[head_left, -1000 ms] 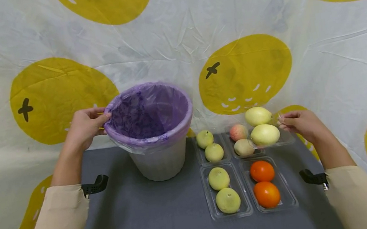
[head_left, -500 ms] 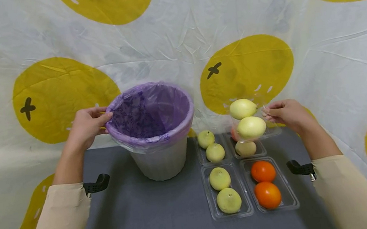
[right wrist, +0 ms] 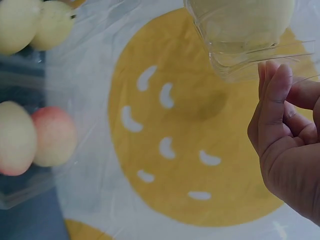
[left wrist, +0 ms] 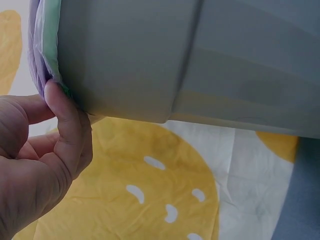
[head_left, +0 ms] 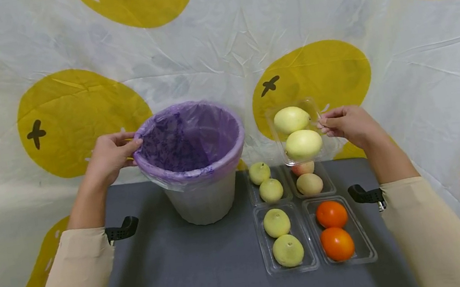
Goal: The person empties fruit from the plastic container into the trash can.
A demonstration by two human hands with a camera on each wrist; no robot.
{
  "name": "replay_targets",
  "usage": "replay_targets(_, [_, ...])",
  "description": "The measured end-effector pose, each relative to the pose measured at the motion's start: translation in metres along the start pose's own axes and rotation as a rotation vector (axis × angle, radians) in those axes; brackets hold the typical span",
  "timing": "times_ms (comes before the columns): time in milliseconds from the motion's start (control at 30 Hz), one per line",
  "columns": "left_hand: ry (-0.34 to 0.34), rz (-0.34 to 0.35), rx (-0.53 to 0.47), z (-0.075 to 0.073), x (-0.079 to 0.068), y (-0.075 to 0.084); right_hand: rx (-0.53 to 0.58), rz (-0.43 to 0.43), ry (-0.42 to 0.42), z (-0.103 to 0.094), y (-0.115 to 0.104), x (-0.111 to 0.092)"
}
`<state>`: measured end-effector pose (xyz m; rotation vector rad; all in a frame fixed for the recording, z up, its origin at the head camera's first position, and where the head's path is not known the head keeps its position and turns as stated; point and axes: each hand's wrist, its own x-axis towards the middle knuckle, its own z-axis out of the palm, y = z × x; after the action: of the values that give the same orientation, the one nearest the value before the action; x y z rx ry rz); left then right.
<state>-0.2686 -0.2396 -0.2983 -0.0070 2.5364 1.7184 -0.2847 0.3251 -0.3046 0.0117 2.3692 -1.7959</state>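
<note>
My left hand (head_left: 111, 158) pinches the left rim of a pale trash bin (head_left: 203, 205), which is lined with a purple plastic bag (head_left: 186, 144). In the left wrist view the thumb and fingers grip the bag's folded edge (left wrist: 44, 45). My right hand (head_left: 351, 125) pinches the right edge of a clear plastic tray (head_left: 286, 161) that bears two pale yellow oval fruits (head_left: 303, 144). This tray is raised and tilted above a tray with two peaches (head_left: 309, 185). In the right wrist view, fingers (right wrist: 275, 95) hold the tray's rim.
More clear trays stand right of the bin on the grey tabletop (head_left: 195, 274). Two of them hold round yellow-green fruits (head_left: 288, 251), and one holds two orange-red fruits (head_left: 337, 244). Behind the table hangs a white cloth (head_left: 207, 35) printed with yellow fruit shapes.
My right hand has carried the tray of yellow oval fruits up and to the left, tilting it and uncovering more of the peach tray. The left hand keeps its pinch on the bin's rim.
</note>
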Motion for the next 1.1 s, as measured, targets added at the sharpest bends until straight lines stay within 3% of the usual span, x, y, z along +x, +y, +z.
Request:
replay_targets(400, [0.022, 0.004, -0.028, 0.000, -0.002, 0.001, 0.008, -0.013, -0.010, 0.012, -0.055, 0.015])
replay_targets(867, [0.021, -0.016, -0.001, 0.002, 0.001, 0.001, 0.159, -0.020, -0.035, 0.041, -0.086, 0.031])
replay_targets(1100, [0.023, -0.014, 0.007, 0.001, 0.000, 0.002, 0.164, -0.029, -0.033, 0.058, -0.106, 0.038])
